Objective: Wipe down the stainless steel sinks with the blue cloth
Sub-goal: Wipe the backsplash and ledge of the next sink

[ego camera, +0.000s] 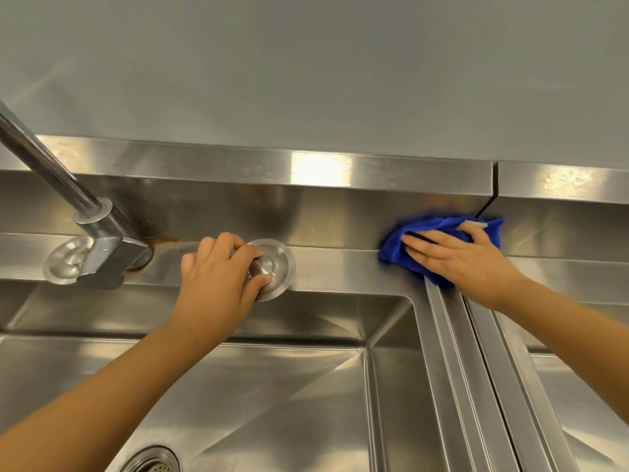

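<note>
Currently, at the far left, the tap (98, 240) stands on the rear ledge (340, 267) of the left sink (272, 396), its pipe running up and out past the left edge. A rust stain (163, 239) marks the joint between ledge and backsplash (323, 212), just right of the tap base.

The left hand (218, 270) is on the ledge right of the stain. Its fingers curl over a round metal knob (272, 267) and the thumb closes on the knob's near side, a firm grip. The knob sits on a flat disc on the ledge.

The drain (151, 459) lies in the left sink's floor, at the near left, partly cut by the bottom edge.

The cloth (394, 252), blue and bunched, lies at the rear right corner of the left sink's rim, where the ledge meets the ribbed divider (456, 352) and the backsplash. The right hand (466, 257) presses it flat, fingers straight, held together and pointing left, thumb resting on the cloth's rear edge.

A dark seam (494, 185) splits the backsplash just behind the cloth.

The right sink (585, 396) shows only in part at the right edge. A plain grey wall (306, 63) rises behind both units.
</note>
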### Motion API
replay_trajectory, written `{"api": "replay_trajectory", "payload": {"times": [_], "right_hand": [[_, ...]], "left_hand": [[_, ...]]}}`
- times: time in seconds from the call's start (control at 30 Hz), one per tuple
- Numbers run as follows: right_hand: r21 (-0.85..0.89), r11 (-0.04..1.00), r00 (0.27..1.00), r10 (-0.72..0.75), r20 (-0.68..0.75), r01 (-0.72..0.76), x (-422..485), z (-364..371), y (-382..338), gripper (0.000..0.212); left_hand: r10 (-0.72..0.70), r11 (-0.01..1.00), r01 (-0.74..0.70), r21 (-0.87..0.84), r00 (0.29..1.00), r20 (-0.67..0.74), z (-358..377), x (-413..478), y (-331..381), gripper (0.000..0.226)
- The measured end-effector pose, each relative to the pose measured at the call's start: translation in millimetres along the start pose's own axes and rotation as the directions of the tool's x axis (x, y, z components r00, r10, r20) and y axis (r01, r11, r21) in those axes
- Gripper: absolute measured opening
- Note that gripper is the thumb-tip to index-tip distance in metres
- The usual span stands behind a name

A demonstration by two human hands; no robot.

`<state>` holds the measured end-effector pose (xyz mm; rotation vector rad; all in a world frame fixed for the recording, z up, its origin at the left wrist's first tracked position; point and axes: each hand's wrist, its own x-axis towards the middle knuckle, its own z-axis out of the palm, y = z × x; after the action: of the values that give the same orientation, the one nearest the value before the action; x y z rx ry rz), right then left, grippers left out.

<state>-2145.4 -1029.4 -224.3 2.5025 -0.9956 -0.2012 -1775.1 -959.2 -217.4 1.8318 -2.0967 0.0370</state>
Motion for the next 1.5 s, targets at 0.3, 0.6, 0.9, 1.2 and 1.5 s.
{"api": "replay_trajectory", "payload": {"times": [0.3, 0.6, 0.9, 1.2, 1.5], "right_hand": [[0.066, 0.969, 0.947, 0.246, -0.207, -0.238, -22.4, 2.9, 16.2, 0.067], [0.194, 0.944, 0.934, 0.303, -0.188, -0.267, -29.4, 5.9, -8.3, 0.064], [0.364, 0.921, 0.930, 0.247, -0.274, -0.137, -18.9, -15.8, -39.2, 0.050], [0.427, 0.874, 0.962, 0.271, -0.028, -0.233, 8.2, -12.5, -43.2, 0.051], [0.606, 0.713, 0.843, 0.523, -0.123, -0.353, 1.0, -78.1, -105.3, 0.054]], "left_hand": [[0.005, 1.000, -0.005, 0.006, 1.000, 0.013, 8.2, 8.1, 9.3, 0.025], [-0.034, 0.999, 0.033, 0.016, 0.998, 0.053, 18.9, 6.5, 7.5, 0.025], [-0.086, 0.996, 0.083, 0.036, 0.992, 0.091, 40.9, 11.4, 4.5, 0.027], [-0.163, 0.987, 0.162, 0.023, 0.984, 0.069, 41.8, 11.9, 10.6, 0.033], [-0.090, 0.996, 0.090, 0.011, 0.987, 0.132, -17.7, -49.9, 19.5, 0.036]]}}
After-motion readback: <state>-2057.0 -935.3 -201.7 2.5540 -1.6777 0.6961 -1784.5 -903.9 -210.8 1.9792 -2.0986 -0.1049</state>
